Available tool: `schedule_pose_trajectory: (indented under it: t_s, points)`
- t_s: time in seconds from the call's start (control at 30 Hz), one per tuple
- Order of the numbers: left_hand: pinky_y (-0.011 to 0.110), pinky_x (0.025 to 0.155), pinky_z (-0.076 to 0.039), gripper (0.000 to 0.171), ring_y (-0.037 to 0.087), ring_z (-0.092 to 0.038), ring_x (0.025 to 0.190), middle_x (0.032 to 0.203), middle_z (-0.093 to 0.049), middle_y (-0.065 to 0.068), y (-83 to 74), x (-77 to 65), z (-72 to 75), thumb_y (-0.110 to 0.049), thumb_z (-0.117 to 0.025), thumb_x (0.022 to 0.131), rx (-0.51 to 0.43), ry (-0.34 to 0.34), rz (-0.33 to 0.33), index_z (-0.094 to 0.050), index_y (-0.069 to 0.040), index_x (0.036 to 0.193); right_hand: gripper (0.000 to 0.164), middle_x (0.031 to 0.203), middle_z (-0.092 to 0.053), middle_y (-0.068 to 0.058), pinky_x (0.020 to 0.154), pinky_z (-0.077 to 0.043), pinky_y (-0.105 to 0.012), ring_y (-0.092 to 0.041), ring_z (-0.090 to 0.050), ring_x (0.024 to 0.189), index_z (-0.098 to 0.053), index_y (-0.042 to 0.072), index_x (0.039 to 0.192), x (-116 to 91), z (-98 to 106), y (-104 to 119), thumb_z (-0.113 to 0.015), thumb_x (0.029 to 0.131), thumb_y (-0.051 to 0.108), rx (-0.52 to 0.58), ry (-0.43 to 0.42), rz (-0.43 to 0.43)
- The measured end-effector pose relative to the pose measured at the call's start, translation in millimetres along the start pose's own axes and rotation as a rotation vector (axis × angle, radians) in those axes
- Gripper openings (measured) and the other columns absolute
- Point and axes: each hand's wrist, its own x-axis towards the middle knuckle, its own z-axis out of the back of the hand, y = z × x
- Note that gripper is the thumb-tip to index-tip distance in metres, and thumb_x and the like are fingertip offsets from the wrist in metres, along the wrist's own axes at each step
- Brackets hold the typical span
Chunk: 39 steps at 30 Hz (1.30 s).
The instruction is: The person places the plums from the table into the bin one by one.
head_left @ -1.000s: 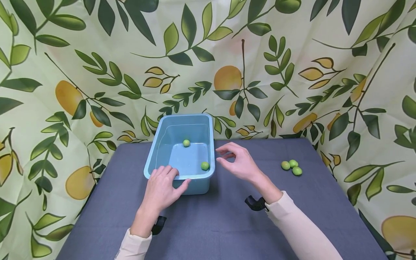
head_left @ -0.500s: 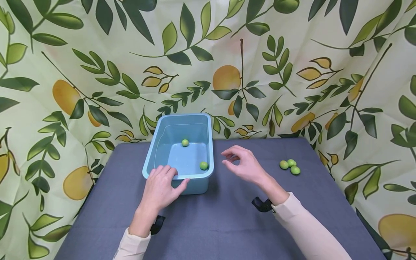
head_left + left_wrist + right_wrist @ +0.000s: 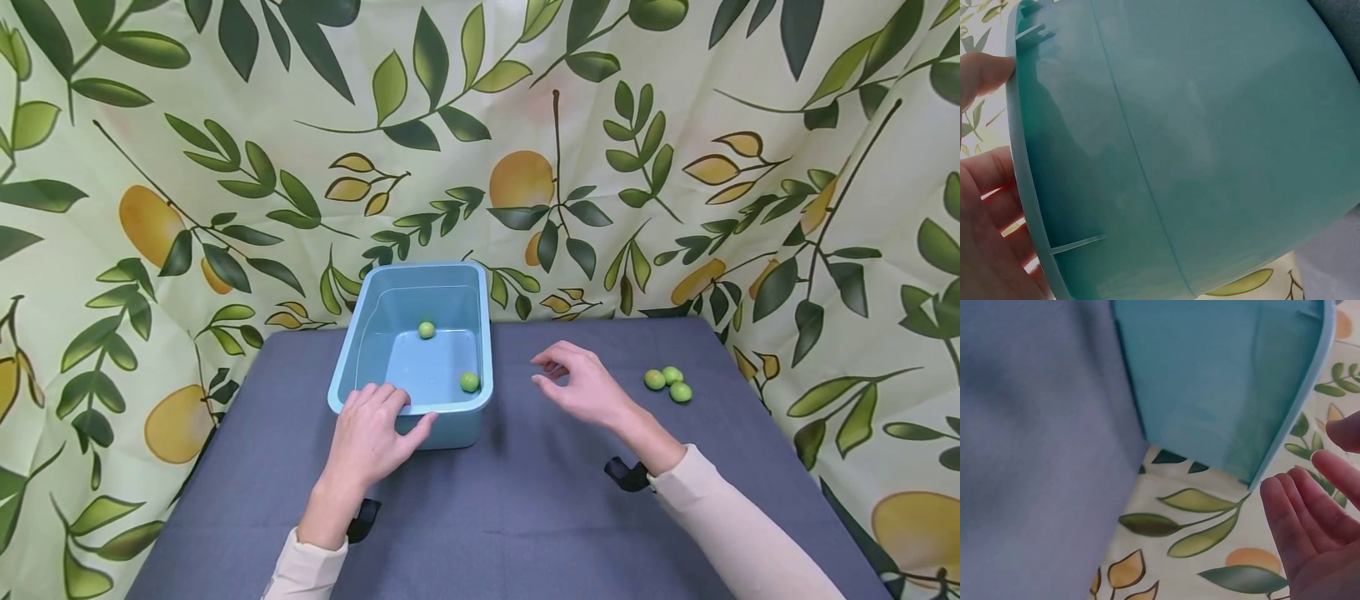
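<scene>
A light blue plastic bin (image 3: pixel 480 408) stands on the table at centre-left in the head view. Inside it lie two small round green fruits, one (image 3: pixel 426 330) towards the back and another (image 3: pixel 469 382) by the near right corner. My left hand (image 3: pixel 375 433) rests on the near rim, fingers over the edge and thumb along it; the left wrist view shows thumb and fingers at the rim. To the right of the bin, my right hand (image 3: pixel 581 383) hovers with loosely bent fingers, holding nothing. Three more green fruits (image 3: pixel 672 375) sit clustered on the table beyond it.
The table carries a dark grey-blue cloth (image 3: pixel 540 525). A leaf-and-fruit patterned curtain (image 3: pixel 450 208) hangs behind the table and along both sides. Each wrist wears a black camera mount, the right one (image 3: pixel 626 475) below its sleeve cuff.
My right hand has drawn away from the bin's right side, moving right towards the clustered fruits. The left hand stays on the rim, and the fruits lie as before.
</scene>
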Motion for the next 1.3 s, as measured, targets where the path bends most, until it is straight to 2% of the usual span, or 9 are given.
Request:
schedule_pose_trajectory:
  t_s: [0.23,0.47,0.7,1.03,1.3]
  points:
    - [0.035,0.062,-0.037,0.035,0.022,-0.050,0.067,0.074,-0.060,0.000,0.6,0.5,-1.0,-0.043,-0.075,0.081,0.001,-0.020,-0.021,-0.066,-0.010,0.078,0.018,0.105,-0.067,-0.005,0.083,-0.055,-0.042,-0.021,-0.064,0.093,-0.073,0.007,0.109,-11,6,-15,-0.071,0.092,0.013,-0.092,0.011,-0.025]
    - [0.035,0.063,-0.038,0.036,0.022,-0.050,0.067,0.075,-0.060,0.000,0.6,0.0,-0.2,-0.044,-0.075,0.081,0.001,-0.008,-0.010,-0.067,-0.009,0.079,0.019,0.106,-0.067,-0.008,0.079,-0.055,-0.042,-0.026,-0.066,0.092,-0.073,0.006,0.108,-19,10,-27,-0.072,0.091,0.014,-0.184,0.007,-0.045]
    - [0.035,0.064,-0.039,0.035,0.022,-0.051,0.068,0.075,-0.061,0.000,-0.1,-1.9,-0.5,-0.043,-0.076,0.081,0.000,0.000,-0.002,-0.068,-0.009,0.080,0.019,0.106,-0.067,-0.006,0.077,-0.055,-0.042,-0.024,-0.066,0.091,-0.074,0.007,0.108,-27,11,-37,-0.073,0.090,0.015,-0.247,0.004,-0.063]
    - [0.035,0.064,-0.039,0.035,0.023,-0.051,0.069,0.076,-0.062,0.001,-0.7,-1.1,-0.9,-0.044,-0.075,0.081,0.005,-0.005,-0.003,-0.068,-0.009,0.080,0.018,0.104,-0.067,-0.010,0.074,-0.054,-0.046,-0.026,-0.064,0.092,-0.074,0.005,0.106,-37,24,-62,-0.071,0.091,0.014,-0.369,-0.014,-0.089]
    - [0.035,0.064,-0.038,0.035,0.022,-0.051,0.069,0.076,-0.062,0.000,-0.9,-0.4,-1.0,-0.044,-0.075,0.081,0.004,-0.002,0.002,-0.068,-0.010,0.080,0.020,0.102,-0.068,-0.014,0.080,-0.053,-0.052,-0.035,-0.065,0.096,-0.074,0.000,0.104,-48,34,-80,-0.069,0.091,0.015,-0.462,-0.062,-0.113]
